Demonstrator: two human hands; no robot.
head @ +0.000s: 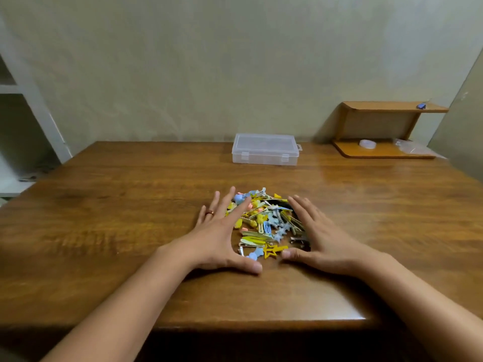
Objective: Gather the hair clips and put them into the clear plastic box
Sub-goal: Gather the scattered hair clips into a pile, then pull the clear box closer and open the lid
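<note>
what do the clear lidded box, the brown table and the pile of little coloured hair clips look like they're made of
Clear lidded box: translucent, frosted-looking plastic, with moulded front latches.
Brown table: wood or wood veneer, going by the visible grain; a glossy finish reflects light.
Pile of little coloured hair clips: probably metal snap clips, some painted, others silvery, with what seem plastic charms.

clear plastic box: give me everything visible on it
The clear plastic box is a shallow, rectangular, translucent case with a flat lid and two snap latches on its front wall; a small hang tab juts from its right end. The lid is closed and it looks empty, though the plastic is cloudy. It sits flat near the far edge of the wooden table, beyond the pile of hair clips. Neither hand touches it.
</note>
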